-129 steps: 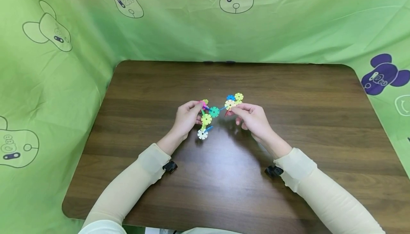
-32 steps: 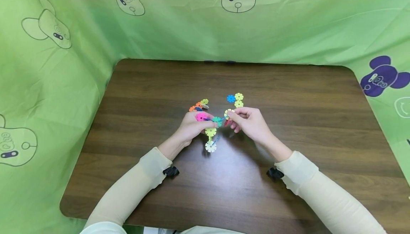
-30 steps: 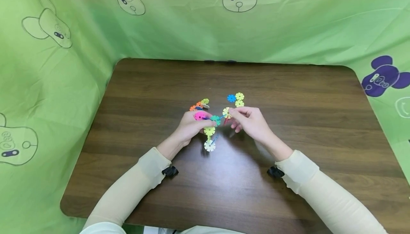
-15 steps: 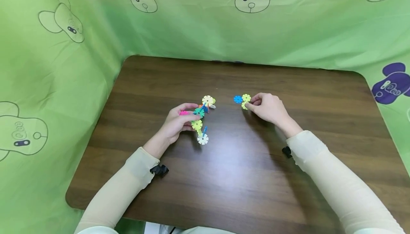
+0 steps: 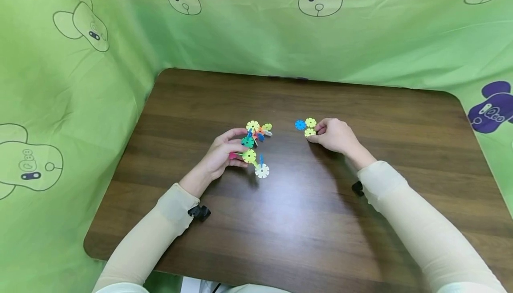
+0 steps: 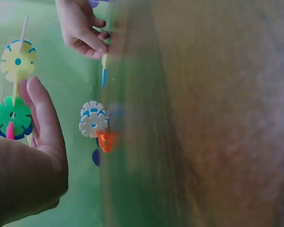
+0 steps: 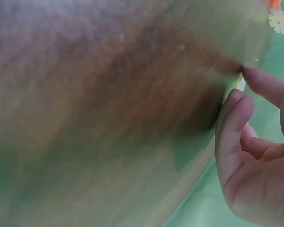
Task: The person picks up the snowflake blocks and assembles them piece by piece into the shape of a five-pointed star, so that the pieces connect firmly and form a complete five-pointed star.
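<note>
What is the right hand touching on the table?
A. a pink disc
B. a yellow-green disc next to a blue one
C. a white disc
B: the right hand pinches a yellow-green disc lying beside the blue disc on the table.

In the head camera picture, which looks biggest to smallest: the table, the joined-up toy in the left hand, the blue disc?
1. Table, by far.
2. Joined-up toy, gripped by the left hand.
3. Blue disc, a single piece lying flat; the toy's own discs look about alike.
</note>
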`<state>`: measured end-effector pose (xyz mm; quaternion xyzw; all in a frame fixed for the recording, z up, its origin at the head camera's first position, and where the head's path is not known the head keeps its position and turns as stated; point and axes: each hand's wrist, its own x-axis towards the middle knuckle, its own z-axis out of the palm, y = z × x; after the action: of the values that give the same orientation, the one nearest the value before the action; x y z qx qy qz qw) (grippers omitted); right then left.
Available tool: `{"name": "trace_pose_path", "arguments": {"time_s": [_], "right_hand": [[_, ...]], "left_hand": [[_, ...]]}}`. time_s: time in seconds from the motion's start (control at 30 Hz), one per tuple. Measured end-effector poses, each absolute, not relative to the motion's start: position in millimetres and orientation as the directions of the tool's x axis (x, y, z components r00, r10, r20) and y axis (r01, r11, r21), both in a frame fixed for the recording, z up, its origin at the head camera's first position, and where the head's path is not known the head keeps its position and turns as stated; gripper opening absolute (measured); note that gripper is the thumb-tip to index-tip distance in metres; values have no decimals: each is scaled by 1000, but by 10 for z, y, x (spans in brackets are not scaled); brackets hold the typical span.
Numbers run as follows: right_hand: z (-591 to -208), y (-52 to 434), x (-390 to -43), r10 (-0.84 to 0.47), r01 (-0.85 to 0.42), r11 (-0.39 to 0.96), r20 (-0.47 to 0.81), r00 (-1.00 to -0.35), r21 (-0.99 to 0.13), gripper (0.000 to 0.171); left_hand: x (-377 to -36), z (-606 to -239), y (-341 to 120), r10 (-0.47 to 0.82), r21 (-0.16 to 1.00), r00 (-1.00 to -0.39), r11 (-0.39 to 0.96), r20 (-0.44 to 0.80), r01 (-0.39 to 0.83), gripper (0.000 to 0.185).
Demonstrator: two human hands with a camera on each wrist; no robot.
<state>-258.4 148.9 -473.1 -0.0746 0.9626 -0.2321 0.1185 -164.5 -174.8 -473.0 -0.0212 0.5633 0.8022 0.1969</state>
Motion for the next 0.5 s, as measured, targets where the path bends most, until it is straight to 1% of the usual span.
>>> {"name": "trace_pose_path", "arguments": {"time_s": [0.17, 0.27, 0.37, 0.5], "right_hand": [[-4772, 1552, -2546, -183, 5, 778, -233, -955, -628, 33], [-4785, 1589, -2521, -191, 60, 693, -263, -946, -719, 33], [-4761, 1614, -2470, -222, 85, 625, -281, -934, -776, 37], [-4667, 1559, -2303, -271, 93, 535, -275, -922, -839, 38]], "left_hand": [[-1682, -4719, -1659, 315, 922, -928, -261, -197, -284, 60], [-1699, -4703, -1594, 315, 938, -933, -235, -176, -256, 61], [-1713, -4689, -1523, 325, 943, -932, -227, -162, -244, 61], [-1728, -4670, -1417, 339, 942, -928, -235, -153, -241, 62]]}}
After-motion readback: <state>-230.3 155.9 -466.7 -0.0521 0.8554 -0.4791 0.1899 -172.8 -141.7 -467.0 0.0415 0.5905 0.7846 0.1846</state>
